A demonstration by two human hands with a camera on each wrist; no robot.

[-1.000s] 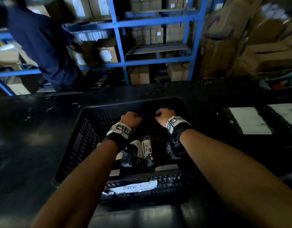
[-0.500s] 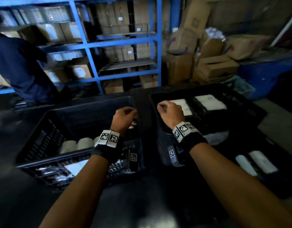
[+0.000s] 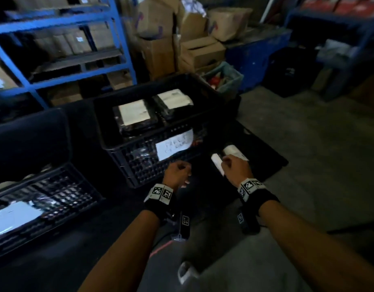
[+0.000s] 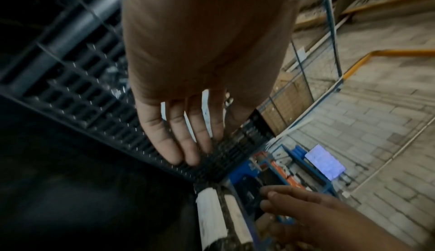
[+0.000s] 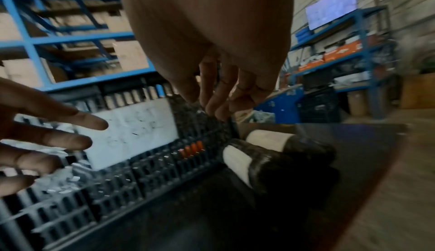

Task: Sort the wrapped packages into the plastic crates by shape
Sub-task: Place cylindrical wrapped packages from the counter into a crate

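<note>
Two black-wrapped rolls with white labels lie side by side at the table's right corner, the nearer roll point(image 3: 216, 165) point(image 5: 261, 164) and the farther roll point(image 3: 234, 151) point(image 5: 289, 141). My right hand point(image 3: 234, 168) point(image 5: 219, 95) hovers just above them with loose fingers and holds nothing. My left hand point(image 3: 177, 173) point(image 4: 179, 134) hangs empty, fingers straight, in front of the middle crate point(image 3: 139, 163). That crate holds flat rectangular packages point(image 3: 134, 112) with white labels. The left crate point(image 3: 61, 194) holds roll-shaped packages, mostly hidden.
A white paper label point(image 3: 173, 146) hangs on the middle crate's front wall. Blue shelving point(image 3: 61, 22) and stacked cardboard boxes point(image 3: 201, 49) stand behind the table. A teal bin point(image 3: 226, 79) sits beyond the crate. Concrete floor point(image 3: 319, 154) lies to the right.
Both hands left the left crate and moved right, past the middle crate, to the table's right corner. My view swung right with them, and the right hand now reaches the two rolls.
</note>
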